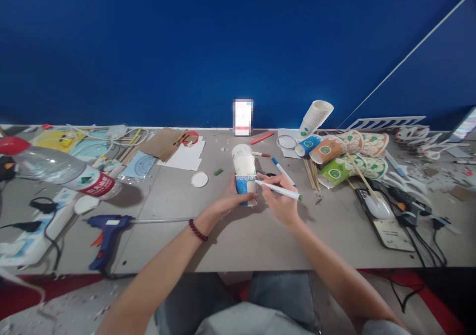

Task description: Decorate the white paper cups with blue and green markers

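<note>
"Paper, so the blue cup (243, 185) should be light and dent easily. Where to hold it?"

"Low around the wall, gently, as the left hand (231, 197) grasps it now, mid-tabletop (167, 196), below a white cup (244, 162)."

"And the right hand (278, 201)?"

"Grasping a pen (290, 193), tip by the blue cup's upper edge."

"Any writing?"

"On the bottle (61, 170), a red label (100, 183) with lettering too blurred to read."

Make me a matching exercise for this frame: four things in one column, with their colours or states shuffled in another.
1. Left hand
2. Right hand
3. Bottle
4. Left-side glue gun

A. Red-capped
B. Holds a white marker with a green end
C. Dark blue
D. Holds a blue-and-white paper cup

Pairs: 1-D; 2-B; 3-A; 4-C
</note>
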Motion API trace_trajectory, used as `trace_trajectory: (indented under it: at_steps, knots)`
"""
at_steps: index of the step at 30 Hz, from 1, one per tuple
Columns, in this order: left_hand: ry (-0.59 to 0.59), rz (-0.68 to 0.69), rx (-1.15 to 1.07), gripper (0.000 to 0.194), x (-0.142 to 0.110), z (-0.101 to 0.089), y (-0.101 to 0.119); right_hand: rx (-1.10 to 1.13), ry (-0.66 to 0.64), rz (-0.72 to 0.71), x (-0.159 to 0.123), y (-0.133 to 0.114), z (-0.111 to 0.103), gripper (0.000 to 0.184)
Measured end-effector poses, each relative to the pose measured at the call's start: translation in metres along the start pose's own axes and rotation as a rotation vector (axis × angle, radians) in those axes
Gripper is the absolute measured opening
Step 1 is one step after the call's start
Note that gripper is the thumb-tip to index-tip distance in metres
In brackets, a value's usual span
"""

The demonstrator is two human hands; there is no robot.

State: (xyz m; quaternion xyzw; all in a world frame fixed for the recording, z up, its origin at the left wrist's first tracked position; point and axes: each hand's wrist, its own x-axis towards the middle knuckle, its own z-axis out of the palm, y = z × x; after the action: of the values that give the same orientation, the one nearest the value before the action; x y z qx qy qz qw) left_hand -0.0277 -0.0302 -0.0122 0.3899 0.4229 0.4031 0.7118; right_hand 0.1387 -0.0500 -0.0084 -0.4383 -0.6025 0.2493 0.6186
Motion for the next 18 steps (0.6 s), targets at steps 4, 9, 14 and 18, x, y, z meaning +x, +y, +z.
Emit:
trace_trajectory:
  at_steps: [4, 9, 14, 18]
  knots:
    - [0.012, -0.012, 0.006, 0.095, 0.0008, -0.0005, -0.0013, 0.027, 0.008, 0.024, 0.0004, -0.0009, 0.0000, 0.012]
    - [0.013, 0.007, -0.008, 0.097, 0.0029, -0.0019, -0.0049, 0.034, 0.006, 0.052, 0.0003, -0.0015, -0.0003, 0.012]
    - [0.000, 0.022, -0.020, 0.102, 0.0044, -0.0037, -0.0077, 0.058, 0.006, 0.090, -0.0011, -0.0026, -0.0003, 0.014]
    - [0.001, 0.016, -0.022, 0.105, 0.0037, -0.0043, -0.0085, 0.102, 0.007, 0.112, -0.0010, -0.0023, -0.0006, 0.019]
